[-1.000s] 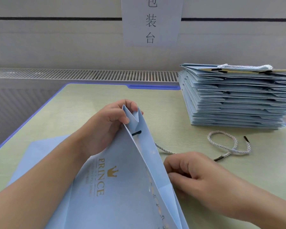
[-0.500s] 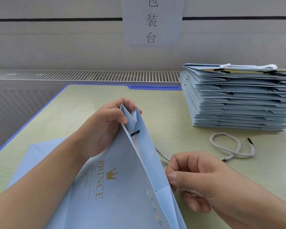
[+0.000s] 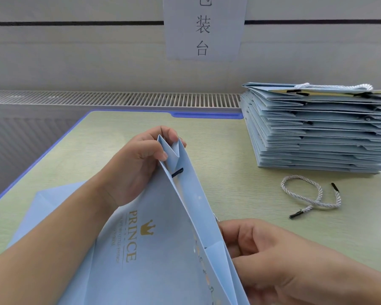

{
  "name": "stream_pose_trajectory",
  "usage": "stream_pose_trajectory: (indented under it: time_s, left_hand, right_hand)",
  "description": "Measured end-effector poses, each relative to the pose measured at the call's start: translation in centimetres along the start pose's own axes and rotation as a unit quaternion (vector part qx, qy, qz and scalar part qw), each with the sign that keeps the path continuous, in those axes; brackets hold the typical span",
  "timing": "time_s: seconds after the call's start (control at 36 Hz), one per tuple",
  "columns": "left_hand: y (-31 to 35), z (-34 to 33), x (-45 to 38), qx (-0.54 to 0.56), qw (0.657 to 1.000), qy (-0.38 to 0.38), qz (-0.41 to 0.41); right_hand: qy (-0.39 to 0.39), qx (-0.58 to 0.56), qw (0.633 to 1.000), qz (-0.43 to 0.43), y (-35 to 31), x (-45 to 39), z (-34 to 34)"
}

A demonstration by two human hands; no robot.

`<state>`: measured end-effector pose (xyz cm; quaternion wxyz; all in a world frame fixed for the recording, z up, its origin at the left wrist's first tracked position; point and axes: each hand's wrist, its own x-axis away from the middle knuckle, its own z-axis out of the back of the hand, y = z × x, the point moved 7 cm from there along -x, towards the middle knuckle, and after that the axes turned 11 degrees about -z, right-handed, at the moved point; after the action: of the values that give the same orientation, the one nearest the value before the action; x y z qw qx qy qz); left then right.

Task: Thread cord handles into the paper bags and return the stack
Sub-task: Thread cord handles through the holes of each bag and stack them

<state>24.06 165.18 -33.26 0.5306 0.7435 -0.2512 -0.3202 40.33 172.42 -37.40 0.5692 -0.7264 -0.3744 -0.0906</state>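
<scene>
While the left hand (image 3: 141,164) pinches the upright paper bag (image 3: 163,249) at its top fold, one black cord tip (image 3: 177,172) sits seated; the right hand (image 3: 271,254), fingers curled behind the bag — probably on cord — must feed the other end. A spare cord (image 3: 312,194) lies beside the stack (image 3: 321,130).

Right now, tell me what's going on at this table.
A person is threading a cord handle into a blue paper bag. The left hand pinches the bag's top fold, where a black cord tip pokes through. The right hand works behind the bag's side. A spare cord lies by the stack.
</scene>
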Motion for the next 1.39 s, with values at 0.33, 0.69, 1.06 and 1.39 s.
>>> stream_pose_trajectory:
  time_s: [0.33,0.69,1.06,1.39]
  left_hand:
    - [-0.1,0.1,0.0,-0.018,1.000,0.014,0.003]
    - [-0.2,0.0,0.0,-0.025,1.000,0.015,0.009]
    - [-0.3,0.2,0.0,-0.018,1.000,0.018,0.009]
    - [0.0,0.3,0.0,-0.010,1.000,0.016,0.002]
  right_hand:
    - [0.251,0.324,0.898,0.159,-3.8,2.5,1.1]
    - [0.279,0.298,0.902,0.141,-4.3,2.9,1.7]
    - [0.300,0.327,0.883,0.151,-3.8,2.0,1.8]
    - [0.238,0.259,0.923,0.154,-2.9,1.4,1.3]
